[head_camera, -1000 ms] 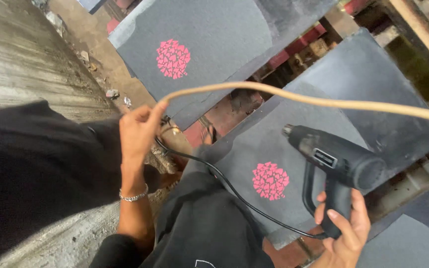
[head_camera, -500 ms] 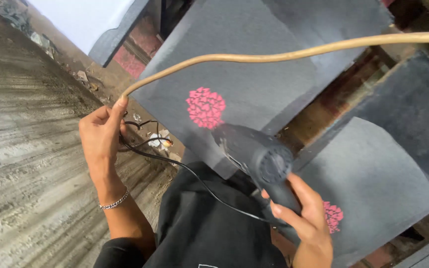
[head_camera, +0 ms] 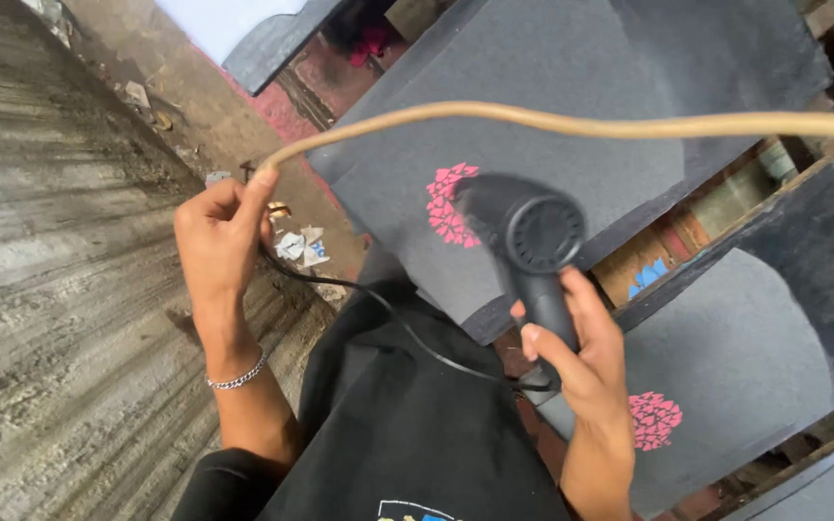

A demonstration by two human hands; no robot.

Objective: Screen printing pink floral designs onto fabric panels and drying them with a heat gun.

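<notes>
Clearly, the right hand [head_camera: 581,371] was clenched around the handle of a black heat gun [head_camera: 531,241], whose round rear grille faced the camera while its nozzle pointed down at the near dark grey panel [head_camera: 552,87]. That panel is the landmark for everything else. The gun hovered just over the pink flower print [head_camera: 448,203] on it, partly covering the print; whether the nozzle touched the fabric could not be told.

The left hand [head_camera: 216,241], well to the left of the panel's edge, pinched the end of a tan cord [head_camera: 571,123] between thumb and fingers, and that cord ran in a shallow arc right across the panel and out of view. A thin black cable [head_camera: 407,333] looped from near the left hand, below the panel's lower corner, to the base of the gun.

Judging by the gun's aim, the near panel's print was the one being worked. A second grey panel [head_camera: 755,357] lay below and right of the first, its own pink print [head_camera: 655,421] uncovered and the gun not over it.

Room was tight: the near panel's lower edge sat close above the right wrist. Left of the panel lay a rough concrete surface [head_camera: 60,289] with paper scraps [head_camera: 301,246].
</notes>
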